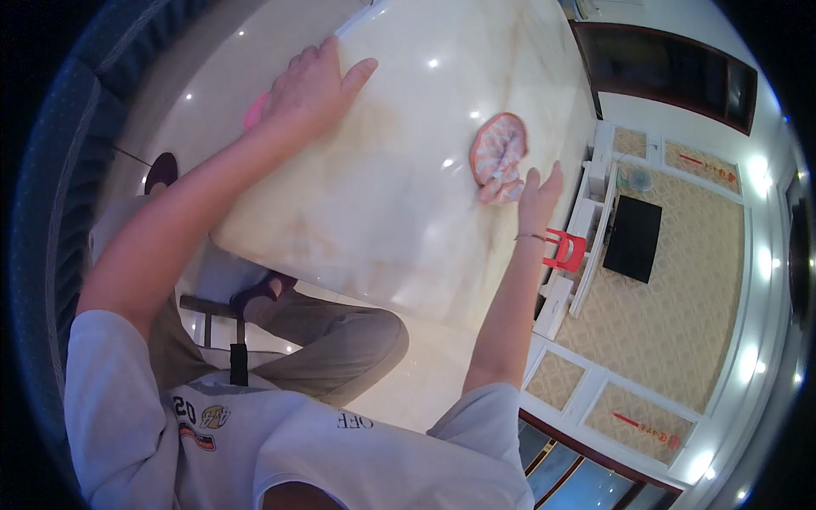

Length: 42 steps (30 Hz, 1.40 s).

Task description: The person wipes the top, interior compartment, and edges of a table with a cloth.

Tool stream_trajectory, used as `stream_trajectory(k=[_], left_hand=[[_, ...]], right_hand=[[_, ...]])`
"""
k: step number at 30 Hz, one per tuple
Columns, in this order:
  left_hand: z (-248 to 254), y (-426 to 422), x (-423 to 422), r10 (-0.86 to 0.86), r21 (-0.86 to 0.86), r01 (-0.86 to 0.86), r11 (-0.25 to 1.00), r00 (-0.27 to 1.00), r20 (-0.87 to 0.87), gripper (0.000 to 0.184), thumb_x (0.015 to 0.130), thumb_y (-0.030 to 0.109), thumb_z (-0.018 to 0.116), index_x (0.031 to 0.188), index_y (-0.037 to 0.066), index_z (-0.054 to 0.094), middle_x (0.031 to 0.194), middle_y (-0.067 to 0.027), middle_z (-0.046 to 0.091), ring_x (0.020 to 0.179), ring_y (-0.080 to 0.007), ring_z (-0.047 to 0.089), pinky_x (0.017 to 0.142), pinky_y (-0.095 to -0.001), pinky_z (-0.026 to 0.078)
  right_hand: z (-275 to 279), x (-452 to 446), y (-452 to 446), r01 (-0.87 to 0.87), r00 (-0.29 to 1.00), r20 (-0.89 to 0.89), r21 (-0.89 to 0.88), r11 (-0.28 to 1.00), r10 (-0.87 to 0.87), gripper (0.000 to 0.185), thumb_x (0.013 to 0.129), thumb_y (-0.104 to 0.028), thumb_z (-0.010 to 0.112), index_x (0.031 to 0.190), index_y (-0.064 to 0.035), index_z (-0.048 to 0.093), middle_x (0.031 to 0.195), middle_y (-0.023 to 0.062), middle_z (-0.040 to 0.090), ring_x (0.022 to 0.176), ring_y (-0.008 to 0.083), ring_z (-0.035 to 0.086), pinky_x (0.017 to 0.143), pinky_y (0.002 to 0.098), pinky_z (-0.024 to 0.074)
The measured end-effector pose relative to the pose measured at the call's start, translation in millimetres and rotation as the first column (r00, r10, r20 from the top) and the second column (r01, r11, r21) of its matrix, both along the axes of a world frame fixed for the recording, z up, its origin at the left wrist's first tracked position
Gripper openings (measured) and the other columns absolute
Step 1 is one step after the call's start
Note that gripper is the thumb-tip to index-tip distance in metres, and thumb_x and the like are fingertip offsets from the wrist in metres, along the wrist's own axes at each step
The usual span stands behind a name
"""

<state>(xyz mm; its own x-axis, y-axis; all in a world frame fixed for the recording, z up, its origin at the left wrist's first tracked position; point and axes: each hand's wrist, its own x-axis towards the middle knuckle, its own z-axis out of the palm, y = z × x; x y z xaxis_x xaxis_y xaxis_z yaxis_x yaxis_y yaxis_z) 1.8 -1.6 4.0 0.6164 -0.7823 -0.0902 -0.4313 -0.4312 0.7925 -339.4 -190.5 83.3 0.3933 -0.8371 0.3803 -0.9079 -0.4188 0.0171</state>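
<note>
On the glossy pale table (382,187) lies a crumpled, soft-looking piece (500,157), whitish pink with an orange-pink rim; I cannot make out its exact kind. My right hand (540,200) is right beside its lower end, thumb and fingers apart, nothing visibly held. Whether the hand touches it is unclear. Over at the table's left edge, my left hand (310,85) is open with the thumb stretched away from the fingers. A bright pink thing (255,112) shows past that wrist, mostly hidden by it.
My bent leg (340,348) is beside the table's near edge. A red chair (564,250) stands beyond the right forearm, by a white cabinet (554,308). A black television screen (632,239) is at the patterned wall. Dark blue upholstery (64,195) runs along the left.
</note>
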Motion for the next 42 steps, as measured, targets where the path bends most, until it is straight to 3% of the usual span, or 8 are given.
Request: stream_trajectory(k=[5,7,16,21,29,31,37,42], left_hand=[[1,1,-1,-0.016,0.011,0.016,1.000,1.000,0.004,0.074,0.091,0.055,0.041,0.134,-0.004,0.036,0.132,-0.0236,0.045,0.124,-0.0358,0.042,0.102,-0.0435,0.035],[-5,3,-3,0.036,-0.053,-0.033,0.998,0.998,0.048,0.070,0.090,0.052,0.045,0.130,-0.004,0.038,0.119,-0.0246,0.052,0.115,-0.0371,0.048,0.095,-0.0456,0.041],[-8,14,-5,0.022,-0.051,-0.018,0.999,0.997,0.081,0.070,0.090,0.052,0.046,0.132,-0.004,0.036,0.119,-0.0239,0.052,0.115,-0.0362,0.048,0.094,-0.0453,0.041],[-6,6,-5,0.017,-0.051,-0.012,0.999,0.996,0.086,0.070,0.090,0.053,0.045,0.131,-0.004,0.038,0.119,-0.0237,0.052,0.115,-0.0367,0.048,0.095,-0.0454,0.041],[2,0,-2,-0.025,0.002,0.025,1.000,1.000,-0.002,0.074,0.090,0.056,0.040,0.135,-0.003,0.037,0.134,-0.0224,0.045,0.126,-0.0352,0.040,0.103,-0.0434,0.033],[-4,-2,-2,0.009,-0.004,-0.009,1.000,1.000,0.022,0.075,0.090,0.057,0.039,0.135,-0.003,0.037,0.135,-0.0219,0.044,0.127,-0.0346,0.039,0.104,-0.0435,0.032],[-4,0,3,-0.030,0.008,0.030,1.000,1.000,0.010,0.076,0.090,0.058,0.040,0.136,-0.003,0.036,0.136,-0.0218,0.043,0.127,-0.0345,0.040,0.104,-0.0435,0.032],[-4,4,1,-0.006,0.020,0.006,1.000,1.000,0.010,0.075,0.090,0.057,0.041,0.134,-0.004,0.037,0.133,-0.0228,0.045,0.125,-0.0351,0.041,0.103,-0.0431,0.033]], right_hand=[[-36,69,36,-0.078,0.866,0.449,0.555,0.828,-0.219,0.050,0.092,-0.024,0.042,0.139,-0.0068,0.038,0.141,0.0213,0.038,0.132,0.0326,0.034,0.107,0.0433,0.0269],[-83,40,-18,0.017,0.987,-0.162,0.123,0.992,0.004,0.048,0.091,-0.025,0.040,0.134,-0.0060,0.044,0.130,0.0197,0.044,0.121,0.0365,0.042,0.103,0.0437,0.0312],[-96,36,-125,0.048,0.997,-0.062,0.174,0.984,-0.038,0.052,0.093,-0.038,0.034,0.136,-0.0092,0.043,0.140,0.0183,0.037,0.130,0.0348,0.035,0.107,0.0462,0.0257],[-95,32,-127,0.140,0.965,-0.233,0.063,0.988,-0.121,0.052,0.093,-0.043,0.030,0.136,-0.0170,0.044,0.139,0.0127,0.041,0.129,0.0334,0.037,0.105,0.0575,0.0217],[-88,25,16,-0.112,0.988,-0.097,0.074,0.991,0.119,0.054,0.091,-0.033,0.038,0.137,-0.0043,0.038,0.140,0.0189,0.037,0.134,0.0352,0.028,0.107,0.0597,0.0151],[-81,27,65,-0.125,0.965,-0.213,0.134,0.983,0.152,0.055,0.092,-0.027,0.041,0.142,-0.0053,0.032,0.147,0.0214,0.027,0.137,0.0390,0.021,0.112,0.0506,0.0118],[-61,49,202,-0.321,0.920,-0.153,0.233,0.918,0.361,0.061,0.088,-0.022,0.044,0.143,-0.0008,0.026,0.147,0.0209,0.026,0.138,0.0412,0.017,0.108,0.0605,-0.0042],[-60,65,186,-0.306,0.916,-0.151,0.337,0.890,0.372,0.061,0.086,-0.018,0.044,0.142,-0.0001,0.028,0.146,0.0211,0.027,0.137,0.0426,0.017,0.109,0.0601,-0.0047]])
